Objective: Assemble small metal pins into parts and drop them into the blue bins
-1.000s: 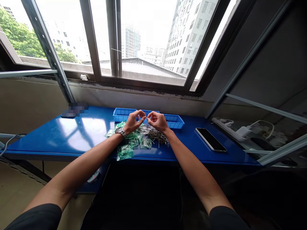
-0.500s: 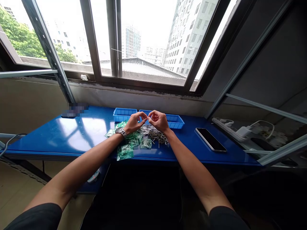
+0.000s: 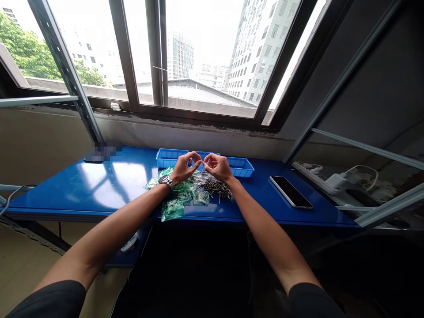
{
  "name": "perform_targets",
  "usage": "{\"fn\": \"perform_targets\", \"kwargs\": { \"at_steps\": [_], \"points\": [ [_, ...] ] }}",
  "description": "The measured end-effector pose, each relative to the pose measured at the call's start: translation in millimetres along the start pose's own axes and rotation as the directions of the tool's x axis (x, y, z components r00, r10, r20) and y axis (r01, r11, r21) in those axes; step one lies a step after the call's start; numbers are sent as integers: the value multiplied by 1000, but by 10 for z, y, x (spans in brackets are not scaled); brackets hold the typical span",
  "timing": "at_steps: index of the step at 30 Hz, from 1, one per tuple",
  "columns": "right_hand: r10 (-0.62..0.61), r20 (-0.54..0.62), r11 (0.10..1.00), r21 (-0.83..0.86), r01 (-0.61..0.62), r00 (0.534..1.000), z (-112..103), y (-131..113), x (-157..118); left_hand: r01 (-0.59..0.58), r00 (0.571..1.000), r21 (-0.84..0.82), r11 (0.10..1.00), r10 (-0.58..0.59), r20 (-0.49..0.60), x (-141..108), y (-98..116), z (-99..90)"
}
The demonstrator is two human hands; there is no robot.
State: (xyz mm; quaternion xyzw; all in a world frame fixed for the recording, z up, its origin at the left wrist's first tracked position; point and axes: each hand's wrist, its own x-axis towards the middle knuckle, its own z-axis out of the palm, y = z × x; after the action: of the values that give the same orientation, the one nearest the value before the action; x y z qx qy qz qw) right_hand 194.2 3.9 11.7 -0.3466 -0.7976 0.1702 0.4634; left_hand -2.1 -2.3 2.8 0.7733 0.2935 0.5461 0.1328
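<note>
The left hand (image 3: 185, 168), a metal wristwatch (image 3: 166, 182) on its wrist, and the right hand (image 3: 217, 168) meet at the fingertips, each thumb and forefinger pinched nearly shut; anything held between them is too small to tell. At 6 o'clock, slim dark metal pins (image 3: 217, 189) lie beside green plastic bags (image 3: 175, 201) on a blue workbench (image 3: 82, 194). Blue plastic trays (image 3: 168, 158) stand at 12 o'clock, a smartphone (image 3: 290, 192) lies at 3 o'clock, and a window (image 3: 205, 57) rises beyond.
</note>
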Motion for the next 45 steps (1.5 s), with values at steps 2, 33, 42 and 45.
{"fn": "perform_targets", "kwargs": {
  "at_steps": [2,33,42,45],
  "points": [
    [-3,-43,1000,-25,2,999,-12,-25,-8,4,1000,5,1000,-4,15,0,-4,0],
    [1,-32,1000,7,0,1000,-31,-38,-9,14,998,17,1000,-15,53,-2,-16,11],
    [8,-216,990,-138,-39,976,-413,2,12,28,992,64,998,-35,117,-8,-15,-2],
    [76,-299,948,-274,-162,951,-692,138,-44,30,991,65,997,-38,125,-7,-19,-10]
  ]
}}
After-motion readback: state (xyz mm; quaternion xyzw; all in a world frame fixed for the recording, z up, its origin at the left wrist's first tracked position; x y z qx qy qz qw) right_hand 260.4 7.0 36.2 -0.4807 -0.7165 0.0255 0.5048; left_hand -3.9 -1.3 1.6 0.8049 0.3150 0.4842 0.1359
